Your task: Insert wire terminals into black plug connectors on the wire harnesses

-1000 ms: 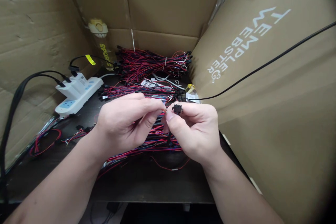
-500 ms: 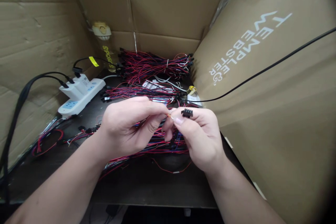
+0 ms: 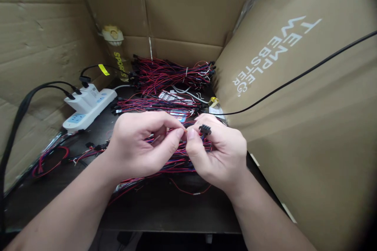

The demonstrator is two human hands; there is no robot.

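Observation:
My left hand is closed, thumb and forefinger pinching the end of a thin orange-red wire. Its tip almost meets my right hand, which is closed around a wire harness with a small black multi-pin connector. The connector sticks up between the right thumb and forefinger, with a few coloured wires just below it. Most of the held wires are hidden by the fingers. Under both hands lies a spread of red, black and blue wires.
A tied wire bundle lies at the back, with a smaller bundle before it. To the left sits a white power strip with plugs. A bottle stands behind. Cardboard walls enclose the dark table; a black cable crosses right.
My right hand has turned a little and shifted left, so the coloured wires below the connector now show. The left fingertips have moved slightly left and down, still pinching the wire.

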